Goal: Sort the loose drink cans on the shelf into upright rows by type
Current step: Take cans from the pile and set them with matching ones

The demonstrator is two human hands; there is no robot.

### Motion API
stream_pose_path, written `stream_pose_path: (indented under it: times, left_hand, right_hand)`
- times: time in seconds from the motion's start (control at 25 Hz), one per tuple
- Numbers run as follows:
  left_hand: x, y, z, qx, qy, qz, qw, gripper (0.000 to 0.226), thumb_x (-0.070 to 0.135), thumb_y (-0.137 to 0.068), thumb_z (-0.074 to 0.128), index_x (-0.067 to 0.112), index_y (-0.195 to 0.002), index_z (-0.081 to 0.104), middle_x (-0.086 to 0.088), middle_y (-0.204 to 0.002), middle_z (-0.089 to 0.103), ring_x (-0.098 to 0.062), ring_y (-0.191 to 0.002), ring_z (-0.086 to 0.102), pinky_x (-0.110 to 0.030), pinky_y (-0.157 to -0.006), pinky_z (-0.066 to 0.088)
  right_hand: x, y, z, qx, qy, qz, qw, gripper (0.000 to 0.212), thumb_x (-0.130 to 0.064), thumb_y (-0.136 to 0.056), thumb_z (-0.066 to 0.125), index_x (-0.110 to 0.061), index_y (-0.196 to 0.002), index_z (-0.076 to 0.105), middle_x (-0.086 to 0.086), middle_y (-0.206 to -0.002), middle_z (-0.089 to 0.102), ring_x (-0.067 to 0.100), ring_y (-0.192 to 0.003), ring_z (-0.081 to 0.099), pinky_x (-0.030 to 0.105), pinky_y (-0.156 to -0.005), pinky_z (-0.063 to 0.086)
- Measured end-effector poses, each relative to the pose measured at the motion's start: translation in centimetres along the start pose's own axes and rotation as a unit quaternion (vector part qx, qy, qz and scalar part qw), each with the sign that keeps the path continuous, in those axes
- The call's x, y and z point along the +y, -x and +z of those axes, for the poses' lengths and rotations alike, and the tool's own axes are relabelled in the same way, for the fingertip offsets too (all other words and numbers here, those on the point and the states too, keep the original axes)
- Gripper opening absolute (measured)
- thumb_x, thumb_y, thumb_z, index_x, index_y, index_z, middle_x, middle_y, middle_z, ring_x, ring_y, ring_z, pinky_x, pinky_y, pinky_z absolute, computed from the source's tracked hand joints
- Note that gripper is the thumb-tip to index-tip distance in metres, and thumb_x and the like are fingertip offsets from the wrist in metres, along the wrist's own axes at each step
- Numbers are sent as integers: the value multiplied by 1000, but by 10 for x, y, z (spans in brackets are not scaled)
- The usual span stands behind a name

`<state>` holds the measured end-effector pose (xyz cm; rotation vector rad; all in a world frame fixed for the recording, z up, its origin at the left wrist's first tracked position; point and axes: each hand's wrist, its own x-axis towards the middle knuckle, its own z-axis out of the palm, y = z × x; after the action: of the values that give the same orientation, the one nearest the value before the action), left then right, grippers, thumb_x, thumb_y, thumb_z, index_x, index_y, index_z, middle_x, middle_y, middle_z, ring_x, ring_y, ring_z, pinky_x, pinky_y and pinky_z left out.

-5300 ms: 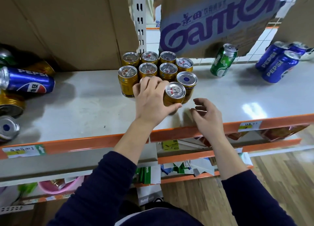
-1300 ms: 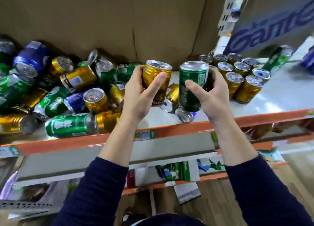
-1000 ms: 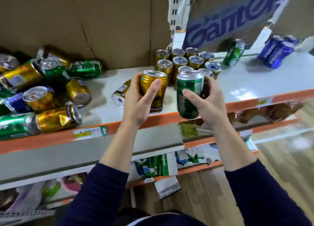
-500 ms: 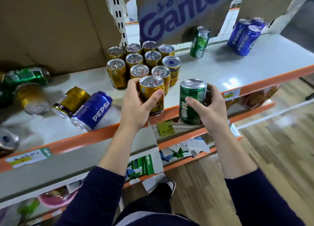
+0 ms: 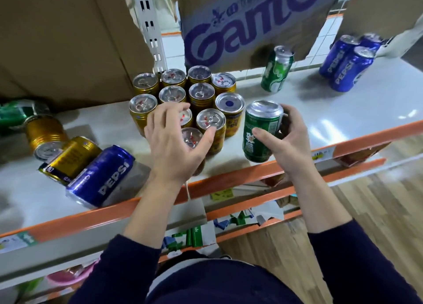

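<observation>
While the left hand [image 5: 174, 143] spreads open-fingered over upright gold cans [image 5: 201, 92] on the shelf [image 5: 343, 111], the right hand [image 5: 290, 143] grips a green can [image 5: 261, 120] upright just beside them.

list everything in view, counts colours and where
upright gold cans: eleven, gold, packed block mid-shelf
lying gold cans: two, gold, left of the block
lying pepsi can: one, blue, front left
upright pepsi cans: three, blue, back right
standing green can: one, green, back, by the Ganten box
lying green can: one, green, far left
held green can: one, green, in the right grip
shelf: one, white with orange edge
left grip: bare hand, fingers spread over front gold cans
right grip: bare hand, curled round that can
</observation>
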<state>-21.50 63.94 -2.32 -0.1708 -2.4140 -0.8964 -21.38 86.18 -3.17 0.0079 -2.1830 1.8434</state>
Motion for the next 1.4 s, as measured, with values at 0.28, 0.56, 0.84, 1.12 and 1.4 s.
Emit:
stream_pose_path:
  times: [0.28,0.56,0.84,1.12,1.4]
  left_hand:
    - [61,-42,47,-92,-22,63,994,40,34,-86,65,13,-120,57,-3,-117,60,-24,-110,54,-39,-97,40]
    - [112,-34,138,-181,-51,50,981,41,37,-90,59,13,-124,57,-6,-121,58,-26,-115,52,-41,-100,39]
    - [122,1,199,-221,-159,-74,959,46,42,-95,48,12,-130,52,-6,-134,50,-24,-129,39,-36,-108,29]
    - [120,1,201,-191,-152,-87,966,41,35,-94,55,8,-124,59,-6,-128,56,-24,-124,46,-34,-106,32]
    - [128,4,194,-163,-143,-121,969,39,34,-96,50,12,-128,55,-2,-127,56,-20,-120,48,-33,-102,39]
  right_hand:
    - [15,-43,-53,25,11,-3,1000,59,-23,-64,81,-32,-116,54,-15,-102,68,4,-94,65,15,-76,49]
    - [46,-120,-134,-17,66,5,998,59,-17,-65,85,-24,-113,50,-16,-96,64,-8,-85,59,11,-72,48]
    - [73,-214,-163,-70,130,-14,989,63,-30,-73,82,-16,-121,44,-9,-105,61,2,-94,60,21,-82,50]
    - [88,-276,-137,-87,202,-37,975,69,-30,-78,79,-9,-133,42,3,-121,60,19,-108,56,23,-84,41]
    - [105,-233,-144,-76,146,41,986,48,-30,-83,70,-18,-126,52,2,-116,64,10,-95,61,26,-82,50]
